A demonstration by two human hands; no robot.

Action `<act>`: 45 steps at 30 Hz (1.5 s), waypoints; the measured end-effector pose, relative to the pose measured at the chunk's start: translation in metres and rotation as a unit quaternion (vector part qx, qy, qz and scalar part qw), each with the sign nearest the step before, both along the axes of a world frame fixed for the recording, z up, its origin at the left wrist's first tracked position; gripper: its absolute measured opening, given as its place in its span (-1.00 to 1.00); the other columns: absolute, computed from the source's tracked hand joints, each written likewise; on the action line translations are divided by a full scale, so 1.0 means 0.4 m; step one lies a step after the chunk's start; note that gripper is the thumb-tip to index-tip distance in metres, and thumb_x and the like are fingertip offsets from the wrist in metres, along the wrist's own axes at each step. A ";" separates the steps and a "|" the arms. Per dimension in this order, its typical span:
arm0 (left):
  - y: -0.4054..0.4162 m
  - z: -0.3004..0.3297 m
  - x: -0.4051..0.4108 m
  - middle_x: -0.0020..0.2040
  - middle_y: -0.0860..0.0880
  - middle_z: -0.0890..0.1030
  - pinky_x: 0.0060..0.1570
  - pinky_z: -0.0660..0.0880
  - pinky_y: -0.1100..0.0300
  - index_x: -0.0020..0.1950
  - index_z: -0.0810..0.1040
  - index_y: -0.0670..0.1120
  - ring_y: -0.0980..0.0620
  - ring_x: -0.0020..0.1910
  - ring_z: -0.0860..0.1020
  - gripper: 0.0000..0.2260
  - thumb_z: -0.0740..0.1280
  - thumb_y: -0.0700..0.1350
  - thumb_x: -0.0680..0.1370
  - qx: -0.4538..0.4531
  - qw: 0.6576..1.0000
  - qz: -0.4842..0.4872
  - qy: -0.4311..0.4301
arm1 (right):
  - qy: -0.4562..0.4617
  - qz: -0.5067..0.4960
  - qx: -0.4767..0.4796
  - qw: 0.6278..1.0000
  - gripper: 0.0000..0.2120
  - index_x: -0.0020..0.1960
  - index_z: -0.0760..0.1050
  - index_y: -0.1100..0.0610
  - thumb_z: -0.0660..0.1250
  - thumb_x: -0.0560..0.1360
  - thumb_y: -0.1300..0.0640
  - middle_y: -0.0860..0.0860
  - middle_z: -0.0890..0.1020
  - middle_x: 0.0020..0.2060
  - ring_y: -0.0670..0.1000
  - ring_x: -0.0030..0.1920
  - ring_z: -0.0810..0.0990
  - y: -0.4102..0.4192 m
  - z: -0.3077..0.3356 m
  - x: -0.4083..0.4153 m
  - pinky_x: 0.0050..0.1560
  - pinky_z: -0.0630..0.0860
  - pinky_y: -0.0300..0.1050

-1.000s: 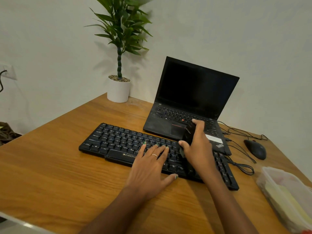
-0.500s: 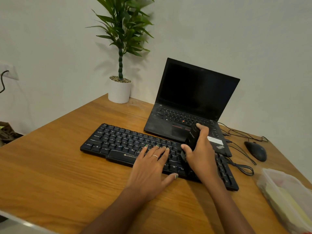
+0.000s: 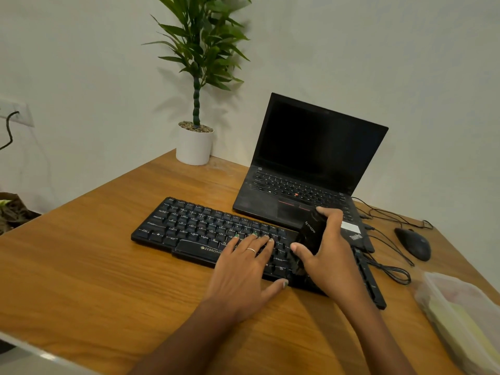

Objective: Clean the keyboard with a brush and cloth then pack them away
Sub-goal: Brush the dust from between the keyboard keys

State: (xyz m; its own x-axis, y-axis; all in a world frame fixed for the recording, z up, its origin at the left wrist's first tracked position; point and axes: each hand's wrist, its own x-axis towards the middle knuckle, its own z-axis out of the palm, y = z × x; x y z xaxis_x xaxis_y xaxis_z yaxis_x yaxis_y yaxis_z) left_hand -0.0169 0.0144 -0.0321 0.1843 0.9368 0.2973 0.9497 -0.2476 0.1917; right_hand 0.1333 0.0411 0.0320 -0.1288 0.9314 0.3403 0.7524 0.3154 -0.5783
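A black keyboard lies slantwise across the wooden desk. My left hand rests flat on its middle keys with the fingers straight and spread. My right hand grips a black brush by its body, thumb on the near side and fingers over the top. The brush's lower end meets the keys at the right part of the keyboard. My right forearm hides the keyboard's right end. A clear plastic box holding a pale yellow cloth stands at the desk's right edge.
An open black laptop sits just behind the keyboard. A black mouse and its looped cable lie right of it. A potted plant stands at the back corner by the wall.
My right hand has shifted the brush slightly nearer along the keys. My left hand stays flat in the same place.
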 end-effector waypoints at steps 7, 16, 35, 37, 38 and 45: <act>0.003 -0.006 -0.001 0.58 0.06 0.08 0.50 -0.12 0.07 0.59 0.00 0.03 0.08 0.55 -0.02 -0.24 -0.17 0.40 0.48 0.009 1.000 0.005 0.006 | 0.008 -0.036 0.035 0.999 -0.31 0.39 0.02 -0.02 0.41 0.46 0.13 0.05 0.46 0.21 -0.01 0.09 0.51 0.001 -0.011 -0.008 -0.06 0.47 -0.21; -0.002 0.001 -0.001 0.59 0.05 0.06 0.52 -0.12 0.05 0.59 -0.01 0.02 0.07 0.55 -0.04 -0.32 -0.01 0.35 0.58 0.000 1.000 0.003 0.001 | -0.012 -0.001 0.010 1.000 -0.31 0.37 0.02 -0.04 0.41 0.46 0.12 -0.03 0.45 0.13 -0.04 0.06 0.50 -0.027 0.006 -0.014 -0.04 0.49 -0.19; 0.009 -0.012 0.000 0.58 0.03 0.10 0.52 -0.08 0.03 0.59 0.02 0.02 0.06 0.55 0.00 -0.32 0.00 0.34 0.57 0.008 1.000 0.003 -0.004 | -0.086 0.037 -0.040 0.995 -0.32 0.28 -0.03 -0.16 0.42 0.45 0.09 -0.01 0.46 0.21 -0.04 0.07 0.51 -0.058 0.029 -0.013 0.06 0.54 -0.09; 0.006 -0.010 0.001 0.58 0.04 0.11 0.52 -0.08 0.04 0.59 0.03 0.02 0.06 0.55 0.00 -0.31 -0.02 0.35 0.55 0.014 1.000 0.004 0.000 | -0.092 0.027 -0.026 0.995 -0.32 0.29 -0.01 -0.14 0.42 0.44 0.09 0.00 0.46 0.24 0.00 0.14 0.52 -0.053 0.028 -0.023 0.06 0.53 -0.09; 0.005 -0.010 0.001 0.58 0.04 0.11 0.52 -0.08 0.04 0.59 0.03 0.02 0.06 0.55 0.00 -0.31 -0.02 0.35 0.55 0.015 1.000 0.005 0.000 | -0.082 0.015 -0.002 0.997 -0.32 0.32 0.00 -0.11 0.42 0.45 0.10 0.02 0.45 0.26 0.02 0.15 0.52 -0.048 0.021 -0.031 0.04 0.52 -0.12; 0.004 -0.005 0.002 0.58 0.03 0.10 0.52 -0.08 0.03 0.59 0.02 0.01 0.06 0.55 -0.01 -0.33 0.02 0.33 0.58 0.011 1.000 0.001 -0.003 | -0.059 0.016 0.006 0.998 -0.31 0.34 0.00 -0.09 0.41 0.45 0.11 0.02 0.43 0.27 0.01 0.16 0.50 -0.055 0.006 -0.029 0.03 0.49 -0.17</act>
